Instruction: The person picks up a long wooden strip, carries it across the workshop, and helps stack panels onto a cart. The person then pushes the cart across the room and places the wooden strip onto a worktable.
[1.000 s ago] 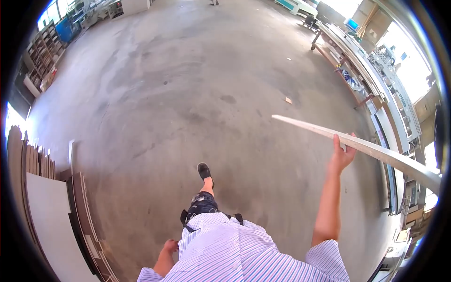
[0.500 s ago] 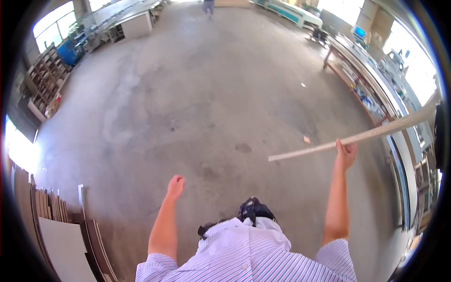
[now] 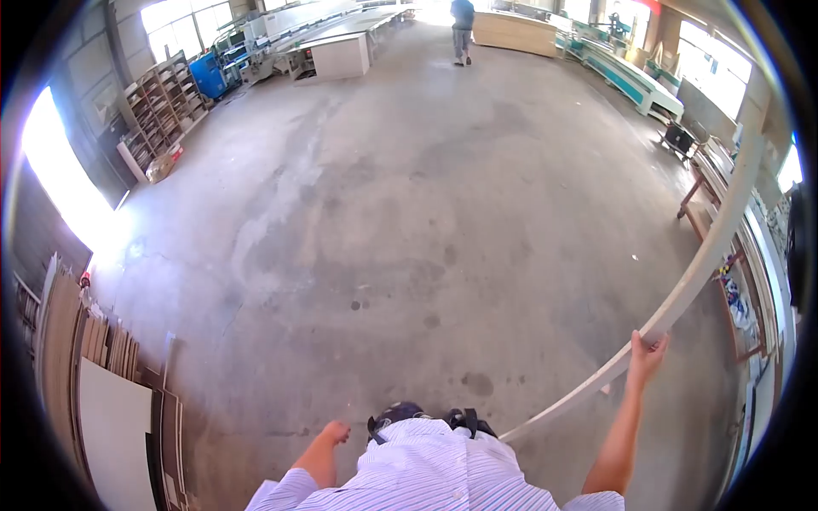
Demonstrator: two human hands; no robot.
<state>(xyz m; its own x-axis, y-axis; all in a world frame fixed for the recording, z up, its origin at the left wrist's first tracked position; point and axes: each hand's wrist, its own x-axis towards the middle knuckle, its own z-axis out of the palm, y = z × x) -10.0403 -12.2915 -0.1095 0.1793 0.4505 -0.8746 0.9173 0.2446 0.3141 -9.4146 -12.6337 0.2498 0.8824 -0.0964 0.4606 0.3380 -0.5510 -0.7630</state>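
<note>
My right hand [image 3: 649, 353] grips a long pale wooden strip [image 3: 694, 277] on the right side of the view. The strip looks curved through the wide lens; its upper end rises toward the top right corner and its lower end passes down beside my body. My left hand [image 3: 338, 432] hangs low near my waist, over the concrete floor [image 3: 383, 221]. Its fingers are curled, and nothing shows in them. My striped shirt hides part of the strip's lower end.
Boards and panels [image 3: 115, 426] lean at the lower left. A shelf rack [image 3: 162, 106] and a blue machine [image 3: 209, 75] stand at far left. A workbench [image 3: 741, 289] runs along the right. A person [image 3: 462, 30] is far ahead, near a wooden block-like counter [image 3: 515, 34].
The view has tilted up, showing more of the room ahead. The strip has swung from nearly level to steep, still in my right hand. My left hand sits lower in view.
</note>
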